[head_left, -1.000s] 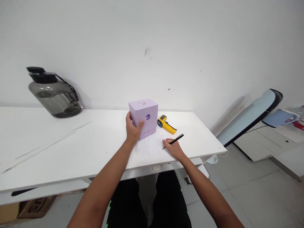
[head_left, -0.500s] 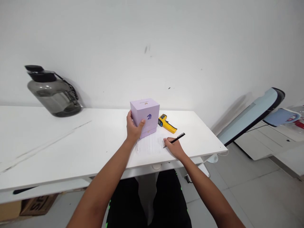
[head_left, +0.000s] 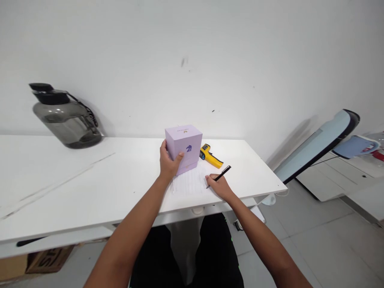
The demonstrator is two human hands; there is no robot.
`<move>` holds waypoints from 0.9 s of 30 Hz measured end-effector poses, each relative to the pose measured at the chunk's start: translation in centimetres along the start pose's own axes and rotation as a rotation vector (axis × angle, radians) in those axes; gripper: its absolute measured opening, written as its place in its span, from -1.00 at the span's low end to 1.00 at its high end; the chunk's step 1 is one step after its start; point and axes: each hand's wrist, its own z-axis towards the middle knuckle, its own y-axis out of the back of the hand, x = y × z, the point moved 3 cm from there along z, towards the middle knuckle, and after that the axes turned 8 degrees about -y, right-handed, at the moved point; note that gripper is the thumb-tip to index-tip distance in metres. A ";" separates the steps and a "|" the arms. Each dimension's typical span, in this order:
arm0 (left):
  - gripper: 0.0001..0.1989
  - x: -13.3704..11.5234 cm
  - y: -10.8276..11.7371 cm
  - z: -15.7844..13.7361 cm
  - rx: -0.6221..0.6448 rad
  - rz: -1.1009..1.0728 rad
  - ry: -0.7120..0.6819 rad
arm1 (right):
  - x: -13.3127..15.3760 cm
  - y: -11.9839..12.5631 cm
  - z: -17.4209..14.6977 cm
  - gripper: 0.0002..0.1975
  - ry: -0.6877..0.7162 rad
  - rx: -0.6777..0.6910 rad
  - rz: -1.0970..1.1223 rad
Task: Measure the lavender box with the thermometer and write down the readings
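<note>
My left hand [head_left: 170,162] grips a lilac cardboard box [head_left: 189,149] by its left side, thumb across the front face. The box bears a dark blue emblem on the front and small print on top. Between the fingers of my right hand [head_left: 219,186] is a black pen [head_left: 223,172], slanted, its tip down on a white printed paper [head_left: 189,183]. The paper lies flat, its far part covered by the box; its text is too faint to read. Just right of the box rests a yellow and black infrared thermometer [head_left: 213,160] on its side.
A large grey translucent water jug [head_left: 67,122] with a black lid stands at the back left of the white desk [head_left: 90,180], near the wall. Off the desk's right end leans a pale blue, black-edged panel [head_left: 318,144]. A cardboard box [head_left: 49,260] sits beneath the desk at left.
The pen's upper end has swung slightly left and up as my right hand shifts a little. The lilac box is tilted very slightly differently in my left hand.
</note>
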 end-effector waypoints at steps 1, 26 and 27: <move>-0.05 0.0 0.0 0.0 0.002 0.003 -0.001 | 0.1 0.1 0.0 -0.61 -0.003 -0.013 0.010; -0.03 -0.4 0.2 0.4 0.053 -0.028 -0.022 | -0.4 0.1 0.2 -0.61 -0.012 -0.042 0.051; -0.04 -0.4 0.2 0.4 0.054 -0.029 -0.023 | -0.5 0.1 0.3 -0.61 -0.013 -0.045 0.052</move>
